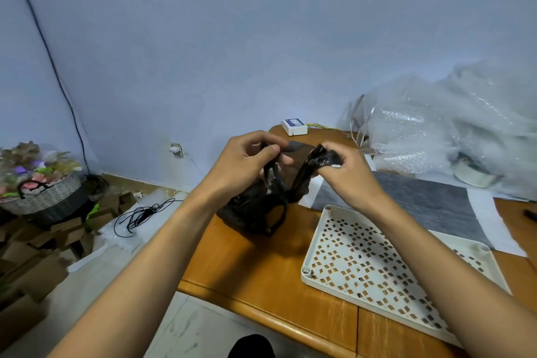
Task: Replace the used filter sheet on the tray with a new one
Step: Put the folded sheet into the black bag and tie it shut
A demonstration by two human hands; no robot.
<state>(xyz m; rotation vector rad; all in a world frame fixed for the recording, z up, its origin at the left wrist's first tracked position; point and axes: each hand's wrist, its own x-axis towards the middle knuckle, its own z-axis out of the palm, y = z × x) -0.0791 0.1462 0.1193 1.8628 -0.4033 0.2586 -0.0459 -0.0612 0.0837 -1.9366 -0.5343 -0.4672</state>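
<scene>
Nearest us, the tray (357,264) lies bare on the desk (261,264), its diamond cut-outs showing wood beneath, no sheet on it at all. Just above it both forearms reach in, and the action is up at the black bag (255,206): the left hand (247,160) pinches one edge of the thin plastic between thumb and fingers, the right hand (345,166) is closed around a bunched handle of it, and the two seem to be pulling the mouth apart or tying it, I cannot tell which. The bag's belly sags onto the desk just beside the tray's far-left corner. My read: the old sheet is off, likely bagged, though nothing inside shows, so this is the disposal step. Next up, the bag must be let go and set aside, then both hands freed for the grey sheet (421,206) lying flat behind the tray on white paper, presumably the new filter, which wants lifting by its edges and squaring inside the rim. Further back, a small white box (294,126) and a heap of bubble wrap (453,125) against a pale blue wall; off left on the floor, a flower basket (40,183) and loose cable (139,215).
</scene>
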